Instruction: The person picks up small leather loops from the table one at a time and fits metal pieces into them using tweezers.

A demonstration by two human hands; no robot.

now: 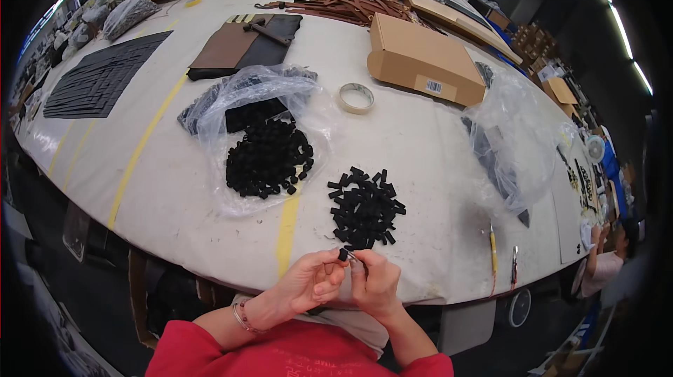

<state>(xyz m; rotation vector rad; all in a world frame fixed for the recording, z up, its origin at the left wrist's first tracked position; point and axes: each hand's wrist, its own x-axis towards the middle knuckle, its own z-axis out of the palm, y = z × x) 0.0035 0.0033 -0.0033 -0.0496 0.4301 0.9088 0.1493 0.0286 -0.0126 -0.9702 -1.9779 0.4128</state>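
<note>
Near the table's front edge, my left hand point(312, 284) pinches a small black fabric loop point(343, 254) between thumb and fingertips. Close against it, my right hand point(376, 284) is closed on a small metal tool point(352, 256); its tip meets the loop, and its kind is too small to make out. Just beyond my hands lies a loose pile of short black fabric pieces point(366, 205). To its left, a clear plastic bag point(242, 86) lies open with a heap of small black rolled loops point(266, 159) spilling from its mouth.
A tape roll point(356, 98) and a cardboard box point(424, 58) lie farther back. A hammer point(268, 31) rests on dark sheets, with black strips point(105, 75) at left. On the right are another plastic bag point(512, 138), a yellow-handled tool point(493, 252) and a co-worker point(604, 265).
</note>
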